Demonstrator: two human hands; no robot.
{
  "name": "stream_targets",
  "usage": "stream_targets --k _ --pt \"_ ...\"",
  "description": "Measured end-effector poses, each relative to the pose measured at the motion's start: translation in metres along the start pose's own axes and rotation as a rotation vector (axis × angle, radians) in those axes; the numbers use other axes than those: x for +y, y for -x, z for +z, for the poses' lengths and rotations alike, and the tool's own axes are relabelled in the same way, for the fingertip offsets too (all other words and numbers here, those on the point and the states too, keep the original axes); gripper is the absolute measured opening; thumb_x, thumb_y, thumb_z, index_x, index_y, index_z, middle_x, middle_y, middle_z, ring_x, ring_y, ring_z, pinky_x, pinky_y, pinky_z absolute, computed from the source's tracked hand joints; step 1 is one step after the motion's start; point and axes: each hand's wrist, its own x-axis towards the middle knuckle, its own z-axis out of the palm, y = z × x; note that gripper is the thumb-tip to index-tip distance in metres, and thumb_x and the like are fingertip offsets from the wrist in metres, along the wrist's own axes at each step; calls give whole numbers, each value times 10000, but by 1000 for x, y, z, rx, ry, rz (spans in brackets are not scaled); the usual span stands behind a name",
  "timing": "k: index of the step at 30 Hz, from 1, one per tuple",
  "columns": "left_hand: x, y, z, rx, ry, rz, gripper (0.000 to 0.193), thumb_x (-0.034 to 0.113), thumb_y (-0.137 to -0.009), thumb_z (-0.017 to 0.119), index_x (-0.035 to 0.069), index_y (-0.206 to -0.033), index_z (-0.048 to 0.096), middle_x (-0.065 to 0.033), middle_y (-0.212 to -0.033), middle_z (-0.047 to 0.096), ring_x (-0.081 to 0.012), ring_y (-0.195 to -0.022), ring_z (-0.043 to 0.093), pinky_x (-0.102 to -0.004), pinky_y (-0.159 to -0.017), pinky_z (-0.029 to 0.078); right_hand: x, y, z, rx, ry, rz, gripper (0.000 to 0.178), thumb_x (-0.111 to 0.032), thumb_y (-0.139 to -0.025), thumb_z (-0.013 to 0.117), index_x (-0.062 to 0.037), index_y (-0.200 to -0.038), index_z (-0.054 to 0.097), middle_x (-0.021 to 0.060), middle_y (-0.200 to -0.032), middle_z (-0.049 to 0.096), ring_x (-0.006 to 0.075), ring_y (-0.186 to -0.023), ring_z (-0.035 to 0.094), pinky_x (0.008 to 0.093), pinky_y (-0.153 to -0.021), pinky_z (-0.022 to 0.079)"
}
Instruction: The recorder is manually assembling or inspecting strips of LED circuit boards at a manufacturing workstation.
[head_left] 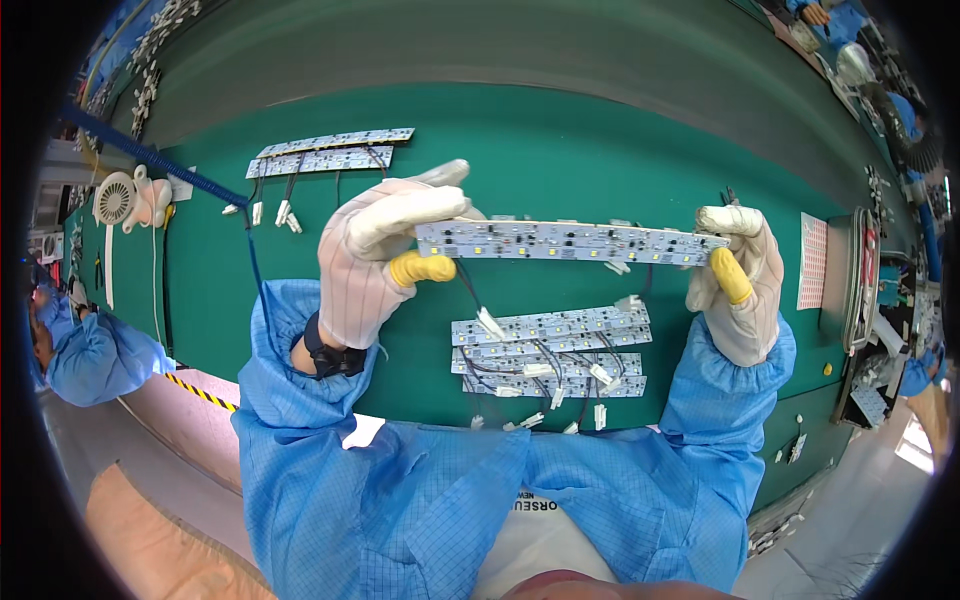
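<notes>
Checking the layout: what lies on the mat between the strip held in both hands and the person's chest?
In the head view, a stack of LED strips with black wires and white connectors lies on the green mat, below the held strip.

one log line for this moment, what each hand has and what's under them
left hand: holds left end of light strip | right hand: holds right end | strip: level, above green table | below: strip stack

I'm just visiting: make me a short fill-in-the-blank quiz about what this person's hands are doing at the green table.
1. Both gloved hands hold one long LED strip board by its two ____.
2. The thumb tip of the left hand wears a ____ cover.
3. Under the held board, a pile of similar boards lies on the ____ table.
4. The person's sleeves are ____.

Missing words: ends; yellow; green; blue
</notes>
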Motion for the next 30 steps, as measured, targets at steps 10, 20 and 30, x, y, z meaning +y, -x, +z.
stream_targets --k 10,20,30 --pt "-8 -6 -1 14 -46 46 595 534 -750 628 0 -1012 622 -121 -842 648 -207 -818 647 -492 -1040 335 -9 -2 -9 -196 -83 165 535 -355 -805 688 48 -1098 494 119 -775 607 95 -572 576 156 -408 385" --pt "-9 -1 -2 68 -70 71 528 420 -792 636 6 -1110 561 -156 -909 635 -225 -840 639 -503 -1040 334 -14 4 -2 -124 -58 95 515 -312 -764 723 50 -1072 525 105 -899 615 94 -543 571 167 -426 400" --pt "-15 2 -3 50 -31 -14 554 435 -805 638 11 -1150 544 -176 -923 637 -272 -985 596 -450 -1039 332 -12 3 -3 -177 -114 39 445 -253 -797 684 46 -1086 526 118 -886 637 78 -499 553 150 -389 386"
